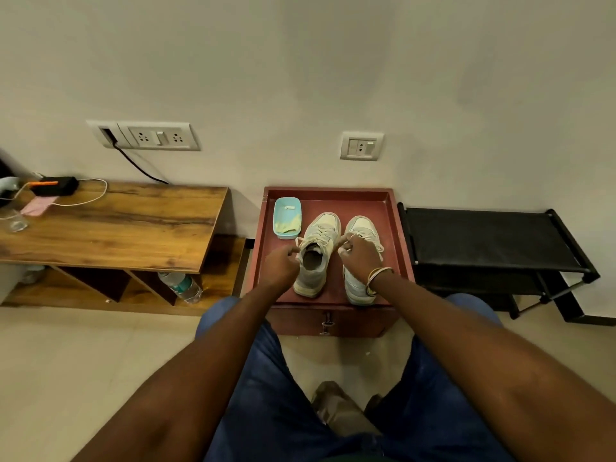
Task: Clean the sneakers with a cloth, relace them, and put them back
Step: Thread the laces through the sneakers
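Note:
Two white sneakers stand side by side, toes toward the wall, on a reddish-brown cabinet top (pixel 390 248) with a raised rim. The left sneaker (pixel 318 248) is open at the collar, with its laces running out to both sides. My left hand (pixel 281 265) pinches one lace end at the sneaker's left side. My right hand (pixel 358 255) pinches the other lace end and lies over the right sneaker (pixel 358 288), hiding its middle. A light blue tub (pixel 287 215) holding a yellowish cloth (pixel 286 226) sits at the back left of the cabinet top.
A wooden bench (pixel 116 221) with cables, a charger and a glass stands on the left, a water bottle (pixel 181 286) lying on its lower shelf. A black shoe rack (pixel 493 238) is on the right. My knees in blue jeans are below, over a tiled floor.

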